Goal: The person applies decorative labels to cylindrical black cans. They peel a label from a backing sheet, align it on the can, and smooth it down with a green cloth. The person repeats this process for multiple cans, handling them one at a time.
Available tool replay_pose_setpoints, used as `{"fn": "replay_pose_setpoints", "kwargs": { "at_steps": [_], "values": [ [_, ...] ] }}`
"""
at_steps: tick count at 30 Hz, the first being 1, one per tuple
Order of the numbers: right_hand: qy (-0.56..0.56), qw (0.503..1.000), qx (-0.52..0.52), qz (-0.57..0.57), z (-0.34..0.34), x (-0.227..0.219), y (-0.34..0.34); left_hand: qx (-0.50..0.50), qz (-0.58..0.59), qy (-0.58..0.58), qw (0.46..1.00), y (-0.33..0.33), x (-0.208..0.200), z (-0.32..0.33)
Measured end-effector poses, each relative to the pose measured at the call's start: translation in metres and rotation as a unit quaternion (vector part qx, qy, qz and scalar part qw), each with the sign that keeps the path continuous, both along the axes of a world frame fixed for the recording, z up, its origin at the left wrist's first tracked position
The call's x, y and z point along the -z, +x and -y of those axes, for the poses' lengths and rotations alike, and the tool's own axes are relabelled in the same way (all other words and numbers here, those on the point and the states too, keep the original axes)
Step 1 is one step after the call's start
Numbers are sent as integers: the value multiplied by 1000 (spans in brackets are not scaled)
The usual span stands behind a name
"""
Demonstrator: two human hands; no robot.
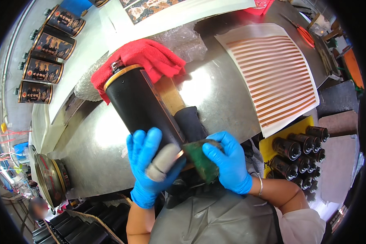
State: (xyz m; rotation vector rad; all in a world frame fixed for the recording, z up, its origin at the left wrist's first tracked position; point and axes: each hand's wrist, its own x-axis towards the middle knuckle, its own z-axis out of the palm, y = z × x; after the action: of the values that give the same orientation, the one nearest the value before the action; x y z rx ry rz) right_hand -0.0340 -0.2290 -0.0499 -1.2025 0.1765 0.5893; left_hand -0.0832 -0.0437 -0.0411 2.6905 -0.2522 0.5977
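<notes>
Two blue-gloved hands work on a tall black canister (144, 107) that lies tilted across a shiny metal desk (219, 97). The left hand (150, 166) wraps around the near end of the canister, its fingers curled over the black wall; one finger is bound in a grey wrap. The right hand (227, 162) pinches a dark green pad (201, 158) and presses it against the canister's near end, where a thin copper-coloured strip runs along the body. A bangle sits on the right wrist.

The canister's far end has a gold rim and rests on a crumpled red cloth (148, 59), which lies on a sheet of bubble wrap (183, 40). Under the canister lies a flat wooden piece with a black sleeve beside it.

To the right on the desk lies a white sheet with copper stripes (272, 73). Below it, at the desk's edge, a batch of black canisters (299, 154) lies stacked on a yellow surface. At the far left, four finished black-and-gold canisters (49, 57) stand in a row on a white surface. A round gold-rimmed lid (49, 179) leans at the lower left, with more black tubes below it. The person wears a grey apron (215, 219).
</notes>
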Motion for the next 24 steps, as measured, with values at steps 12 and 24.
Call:
{"fn": "replay_pose_setpoints", "kwargs": {
  "at_steps": [12,24],
  "values": [
    [-139,978,7,155,-17,4,-1,-143,5,-203,969,-2,19,-2],
    [-138,973,32,182,-20,8,-4,-55,-19,44,997,6,-12,9]
  ]
}}
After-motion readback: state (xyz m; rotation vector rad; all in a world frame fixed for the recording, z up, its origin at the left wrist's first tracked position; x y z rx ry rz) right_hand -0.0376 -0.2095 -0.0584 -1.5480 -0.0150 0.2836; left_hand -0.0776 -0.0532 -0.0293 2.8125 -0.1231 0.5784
